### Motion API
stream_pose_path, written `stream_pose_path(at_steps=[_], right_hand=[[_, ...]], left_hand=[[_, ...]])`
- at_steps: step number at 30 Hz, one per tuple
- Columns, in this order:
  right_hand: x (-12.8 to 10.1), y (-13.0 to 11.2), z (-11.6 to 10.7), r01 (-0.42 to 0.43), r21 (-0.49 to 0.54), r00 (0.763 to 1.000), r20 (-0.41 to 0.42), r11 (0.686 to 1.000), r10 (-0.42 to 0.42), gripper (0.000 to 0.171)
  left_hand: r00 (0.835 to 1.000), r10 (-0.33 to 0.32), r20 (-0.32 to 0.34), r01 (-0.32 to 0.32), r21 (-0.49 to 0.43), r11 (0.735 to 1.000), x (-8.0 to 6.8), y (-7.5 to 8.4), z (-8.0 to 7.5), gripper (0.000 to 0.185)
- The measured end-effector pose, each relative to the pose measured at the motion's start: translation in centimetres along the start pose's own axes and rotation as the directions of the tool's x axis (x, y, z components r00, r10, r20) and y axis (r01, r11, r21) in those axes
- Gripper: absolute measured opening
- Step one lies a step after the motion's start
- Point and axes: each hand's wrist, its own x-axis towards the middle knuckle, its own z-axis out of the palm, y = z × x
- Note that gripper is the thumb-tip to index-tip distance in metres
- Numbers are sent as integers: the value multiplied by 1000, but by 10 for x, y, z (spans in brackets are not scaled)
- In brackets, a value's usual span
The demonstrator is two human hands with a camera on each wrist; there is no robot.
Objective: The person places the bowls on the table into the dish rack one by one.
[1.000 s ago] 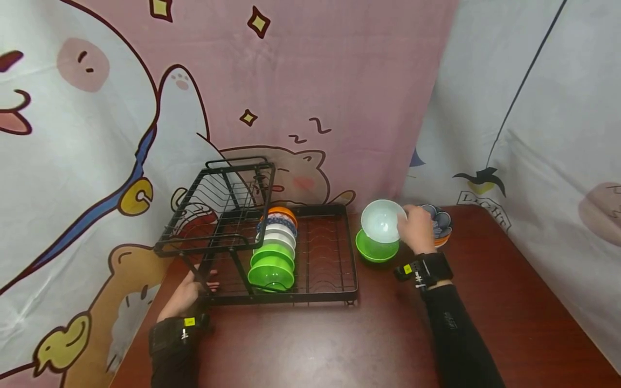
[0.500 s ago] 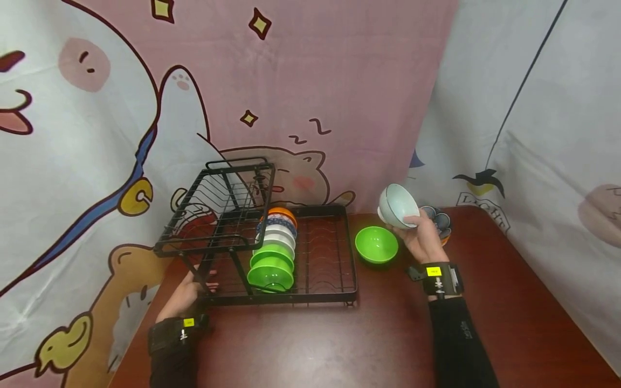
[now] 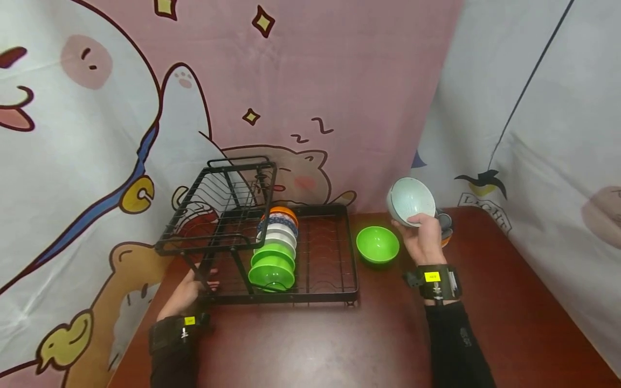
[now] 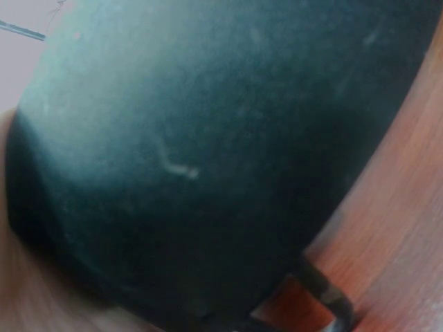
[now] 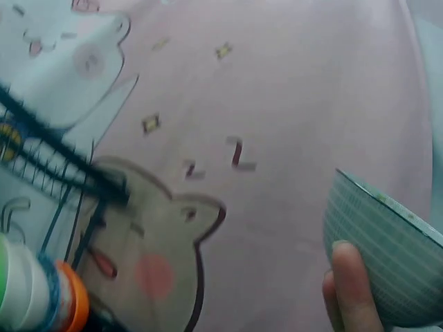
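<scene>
My right hand grips a pale blue-white bowl and holds it tilted in the air above the table's back right; the bowl also shows at the right edge of the right wrist view, a fingertip on its ribbed side. A green bowl sits on the table just left of that hand. My left hand grips the front left leg of the black wire dish rack, where several bowls stand on edge. The left wrist view is filled by a dark blurred surface.
More patterned bowls are stacked behind my right hand. The rack has a raised upper tier on its left. A cartoon-printed cloth backdrop closes off the back and right of the dark red table.
My right hand lifted the pale bowl off the green bowl, raised it and turned it. The left hand stayed on the rack.
</scene>
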Motion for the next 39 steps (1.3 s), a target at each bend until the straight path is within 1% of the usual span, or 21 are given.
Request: stream_pose_path(at_steps=[4,6,9,11,13,19,22,24,26,27,28,29,30,32,33,34,36,39], right_hand=[[1,12,-15,-22,-19,996,-90,1000,20,75],[2,16,-20,-28,-11,991,-129,1000,27,76],[2,22,-23,-26,-9,981,-193,1000,24,75],[2,24,-23,-19,-15,974,-227,1000,15,74],[1,25,-21,-9,-35,969,-247,999,0,73],[1,30,-16,5,-106,964,-265,994,-33,73],[3,32,-15,19,-168,962,-265,986,-64,72],[6,33,-13,40,-248,964,-247,968,-103,73],[10,35,-7,60,-352,966,-215,934,-143,74],[12,35,-3,68,-429,968,-191,901,-164,75],[15,36,1,75,-506,969,-165,859,-182,76],[17,36,5,85,-579,972,-130,811,-194,75],[19,37,10,95,-648,974,-95,756,-204,76],[24,40,20,127,-768,978,-10,628,-210,75],[27,42,25,148,-820,977,34,553,-211,74],[30,45,30,175,-851,975,80,495,-207,73],[38,52,39,239,-901,965,177,363,-196,72],[51,66,51,329,-929,938,301,168,-171,71]], left_hand=[[1000,-10,-3,10,25,1000,0,0,-1,62],[1000,-26,0,26,41,999,-1,1,-2,69],[998,-57,-6,57,45,997,-4,2,-2,77],[997,-73,1,73,30,997,-4,1,-2,78],[997,-76,7,76,29,997,-4,1,-2,77],[998,-56,-6,56,75,996,-4,0,-2,66],[999,-39,-9,40,71,997,-3,0,-2,64],[1000,-27,-11,28,60,998,-3,2,-2,64],[1000,-16,-11,17,55,998,-3,3,-3,65],[1000,-14,-11,14,55,998,-3,3,-3,65],[1000,-11,-11,11,54,998,-3,3,-4,66],[1000,-9,-10,9,53,999,-3,3,-4,66],[1000,-11,-7,11,54,998,-3,3,-5,64],[1000,-22,-13,23,57,998,-3,2,-5,61],[999,-32,-16,32,56,998,-3,2,-6,61],[999,-44,-14,44,47,998,-3,2,-6,62],[997,-72,-11,73,33,997,-4,2,-5,69],[995,-96,-13,96,8,995,-3,1,-2,78]])
